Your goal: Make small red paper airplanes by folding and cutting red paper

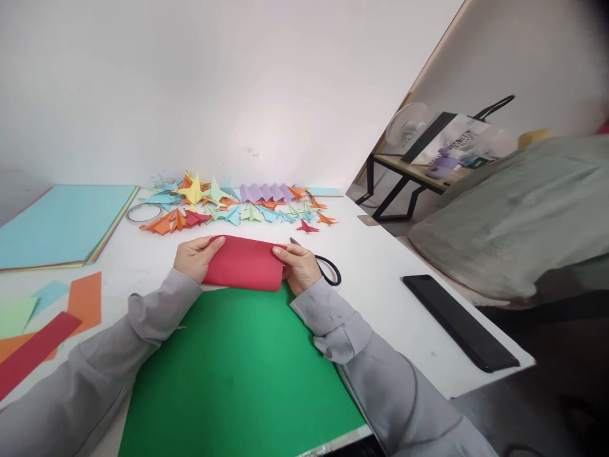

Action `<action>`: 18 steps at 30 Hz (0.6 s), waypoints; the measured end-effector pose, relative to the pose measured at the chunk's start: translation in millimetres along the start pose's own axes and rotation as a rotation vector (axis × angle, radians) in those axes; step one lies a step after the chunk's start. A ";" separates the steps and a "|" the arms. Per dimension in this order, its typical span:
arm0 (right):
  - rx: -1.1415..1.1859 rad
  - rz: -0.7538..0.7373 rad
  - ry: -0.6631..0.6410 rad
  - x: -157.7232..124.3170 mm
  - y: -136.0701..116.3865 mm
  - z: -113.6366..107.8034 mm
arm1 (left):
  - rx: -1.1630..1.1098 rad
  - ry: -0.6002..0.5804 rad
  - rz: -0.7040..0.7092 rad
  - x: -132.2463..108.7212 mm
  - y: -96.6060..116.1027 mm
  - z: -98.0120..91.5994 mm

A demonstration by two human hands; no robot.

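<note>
A red sheet of paper [242, 263], curled over on itself, lies at the far edge of a green mat [238, 374]. My left hand [196, 257] grips its left end, thumb on top of the paper. My right hand [297, 265] pinches its right end, fingers closed on the fold. Both arms wear grey sleeves. Black-handled scissors [328, 270] lie just behind my right hand, partly hidden by it.
A row of folded coloured paper shapes [238, 203] lines the back of the white table [380, 266]. A blue paper stack [57, 222] and loose scraps [42, 317] lie left. A tape roll [144, 212] sits nearby. A black phone [459, 320] lies right, near the table edge.
</note>
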State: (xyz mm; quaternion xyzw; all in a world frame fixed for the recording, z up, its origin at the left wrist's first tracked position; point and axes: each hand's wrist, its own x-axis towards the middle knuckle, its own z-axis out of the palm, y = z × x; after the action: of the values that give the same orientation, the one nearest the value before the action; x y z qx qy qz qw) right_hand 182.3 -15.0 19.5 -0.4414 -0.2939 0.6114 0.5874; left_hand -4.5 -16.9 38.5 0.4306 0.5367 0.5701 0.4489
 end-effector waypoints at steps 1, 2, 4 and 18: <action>-0.002 0.000 0.000 0.3 0.3 -0.3 | -0.006 0.000 -0.003 0.0 -0.3 0.1; -0.002 -0.003 -0.002 0.6 0.6 -0.6 | -0.012 0.002 -0.003 -0.1 -0.6 0.3; -0.006 -0.009 -0.007 1.0 1.0 -1.1 | -0.023 0.006 0.003 -0.7 -0.5 0.7; 0.032 0.004 -0.021 0.8 1.5 -2.7 | -0.127 -0.147 -0.160 -3.5 2.9 0.1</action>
State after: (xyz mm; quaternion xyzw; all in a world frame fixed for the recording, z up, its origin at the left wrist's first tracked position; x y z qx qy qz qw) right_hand 184.1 -14.9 16.9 -0.4262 -0.2893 0.6219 0.5898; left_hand -3.8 -20.4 41.3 0.3979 0.4979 0.5320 0.5575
